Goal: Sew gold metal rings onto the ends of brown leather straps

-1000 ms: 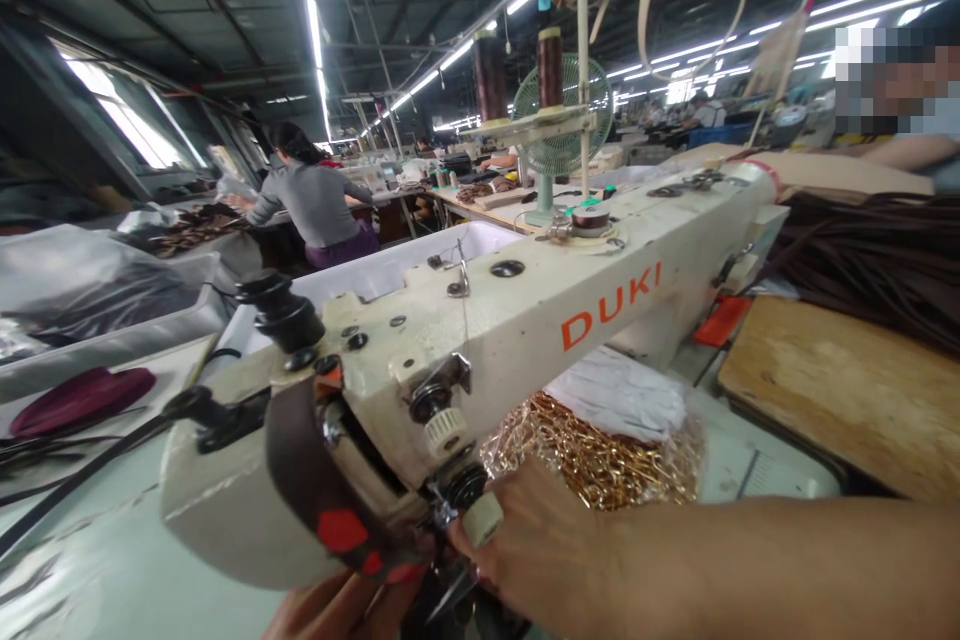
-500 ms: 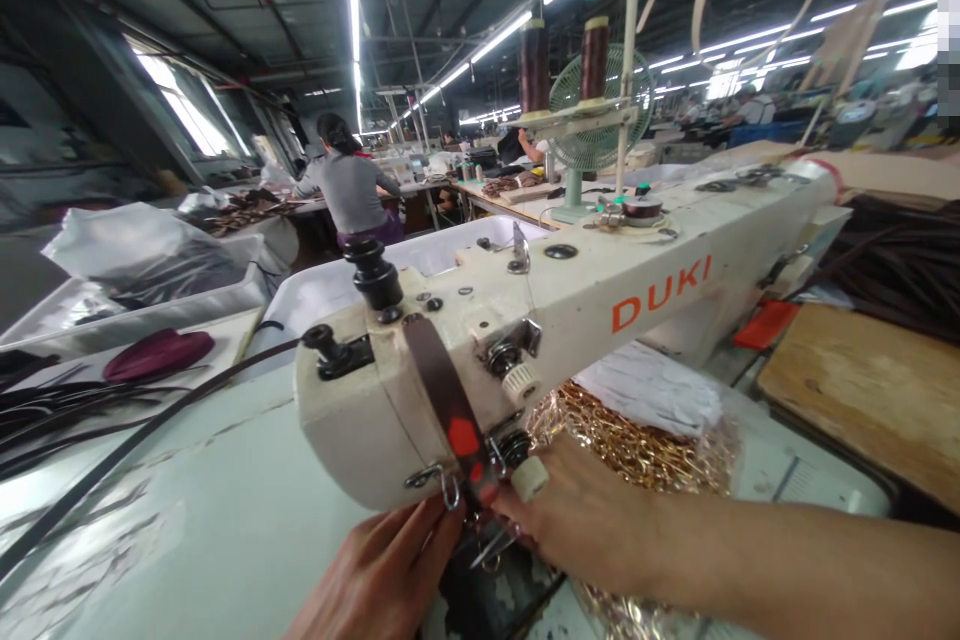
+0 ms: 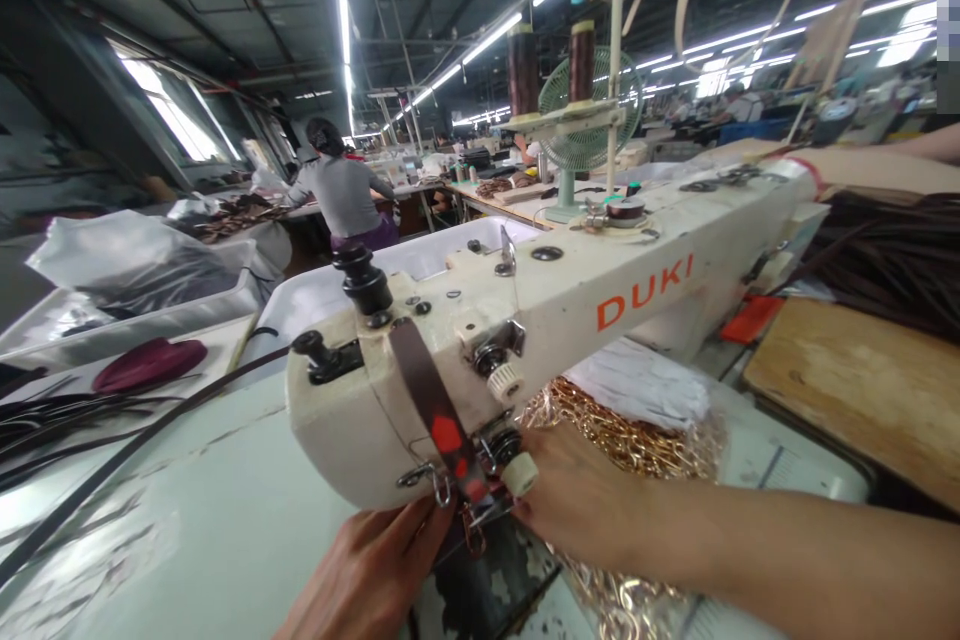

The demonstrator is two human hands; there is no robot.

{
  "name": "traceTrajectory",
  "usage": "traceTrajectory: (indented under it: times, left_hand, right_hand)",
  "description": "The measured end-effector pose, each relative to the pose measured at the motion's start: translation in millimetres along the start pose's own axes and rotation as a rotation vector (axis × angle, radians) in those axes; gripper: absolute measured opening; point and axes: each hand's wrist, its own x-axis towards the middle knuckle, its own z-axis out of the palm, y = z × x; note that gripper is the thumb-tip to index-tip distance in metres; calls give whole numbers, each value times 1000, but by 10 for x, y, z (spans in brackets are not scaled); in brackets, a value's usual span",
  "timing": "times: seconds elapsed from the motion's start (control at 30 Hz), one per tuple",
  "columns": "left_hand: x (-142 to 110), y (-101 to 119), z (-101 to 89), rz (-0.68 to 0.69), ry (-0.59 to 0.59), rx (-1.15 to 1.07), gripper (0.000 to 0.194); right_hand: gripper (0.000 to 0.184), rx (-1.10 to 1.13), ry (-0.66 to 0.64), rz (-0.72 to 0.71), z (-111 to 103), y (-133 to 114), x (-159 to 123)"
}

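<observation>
A cream sewing machine [image 3: 570, 300] marked DUKI fills the middle of the view. A brown strap [image 3: 424, 395] hangs over its head. My left hand [image 3: 371, 570] reaches up from below, fingers together against the work under the needle area. My right hand [image 3: 581, 500] comes in from the right, fingers closed near the needle, beside a cream knob [image 3: 520, 473]. What the fingers pinch is hidden by the machine head. A clear bag of gold chain [image 3: 637, 450] lies right behind my right hand.
A long dark strap [image 3: 127, 450] trails left across the pale table. White bins [image 3: 247, 295] with plastic bags stand at left. A wooden board [image 3: 862, 390] and dark straps [image 3: 900, 260] lie at right. A green fan [image 3: 581, 115] and thread cones stand behind. A person in grey works further back.
The view dropped and swung, so the machine head shifted right and up. My left hand rose into sight beneath the needle area. My right hand stays beside the knob.
</observation>
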Motion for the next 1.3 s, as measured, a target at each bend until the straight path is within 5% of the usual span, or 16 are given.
traceTrajectory:
  times: [0.27,0.47,0.67,0.87,1.13,1.3]
  left_hand:
    - [-66,-163,210,-497,-104,-346,25]
    - [55,-163,107,-333,-235,-394,28]
    - [152,-121,-93,-234,-305,-337,29]
    - [224,-132,-147,-264,-206,-425,31]
    - [226,-50,-304,-361,-201,-407,23]
    - [188,132,-189,-631,-200,-381,19]
  right_hand:
    - [22,-37,-56,50,64,14,105]
    - [20,16,-83,63,-37,-15,65]
    - [21,-161,-90,-315,-60,-80,-84]
    - [21,-337,-49,-439,17,-125,-54]
    - [35,-306,12,-278,26,-100,-61]
    - [19,-70,-18,76,-27,-11,-35]
